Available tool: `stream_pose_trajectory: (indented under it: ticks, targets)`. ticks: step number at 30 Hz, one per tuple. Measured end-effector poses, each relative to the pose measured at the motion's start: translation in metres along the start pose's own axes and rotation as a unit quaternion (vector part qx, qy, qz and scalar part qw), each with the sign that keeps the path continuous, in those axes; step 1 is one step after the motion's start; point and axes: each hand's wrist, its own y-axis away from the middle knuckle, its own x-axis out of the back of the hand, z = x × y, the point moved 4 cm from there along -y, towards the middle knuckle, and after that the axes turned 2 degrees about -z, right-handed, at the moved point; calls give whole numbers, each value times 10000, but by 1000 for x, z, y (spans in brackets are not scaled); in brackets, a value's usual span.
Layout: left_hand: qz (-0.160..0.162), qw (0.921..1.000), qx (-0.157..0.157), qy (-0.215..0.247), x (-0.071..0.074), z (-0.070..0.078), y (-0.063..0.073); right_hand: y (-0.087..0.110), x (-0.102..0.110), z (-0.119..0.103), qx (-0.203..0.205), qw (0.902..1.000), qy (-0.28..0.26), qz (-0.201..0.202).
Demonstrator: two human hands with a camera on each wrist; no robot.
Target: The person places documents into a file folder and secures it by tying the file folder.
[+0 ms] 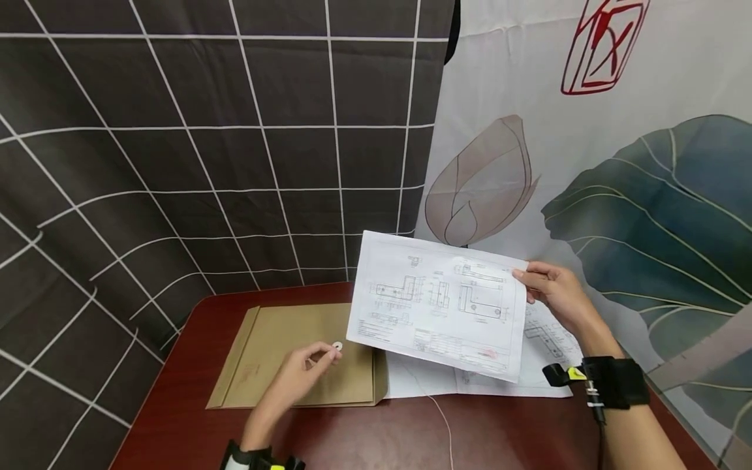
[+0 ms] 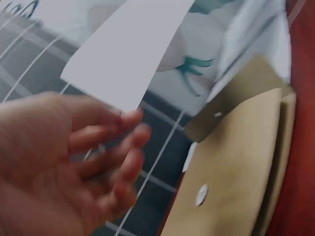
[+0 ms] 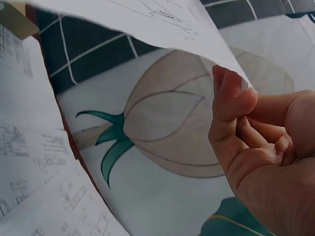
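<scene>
My right hand (image 1: 552, 287) pinches the right edge of a printed technical drawing sheet (image 1: 435, 307), raised and tilted above the table. In the right wrist view, the thumb and fingers grip the edge of that sheet. My left hand (image 1: 302, 372) hovers over a brown kraft paper file envelope (image 1: 282, 352), its fingers loosely bent with nothing between them. Its fingertips are close to a white round button (image 1: 337, 346) on the envelope and just below the sheet's lower left corner. In the left wrist view, the fingers overlap the edge of the sheet.
More drawing sheets (image 1: 423, 382) lie on the dark red table (image 1: 352, 437), partly under the raised one. A thin string (image 1: 443, 418) trails toward the table's front. Behind hang a dark checked cloth (image 1: 282, 156) and a white cloth with plant prints (image 1: 499, 78).
</scene>
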Motion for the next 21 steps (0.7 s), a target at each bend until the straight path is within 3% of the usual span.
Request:
stream_pose_trajectory:
  ticks: [4, 8, 14, 21]
  targets:
    - [611, 9928, -165, -1015, -20, 6, 4, 5, 7, 6, -106, 9994, -322, 34]
    - [822, 9769, -387, -1934, -48, 12, 5, 10, 12, 12, -222, 9978, -612, 102]
    - [985, 9564, -480, -2709, -80, 12, 2, 14, 14, 20, -445, 9957, -810, 101]
    - [1079, 9170, -909, -3730, -100, 15, 1, 17, 13, 27, -669, 9925, -1020, 60]
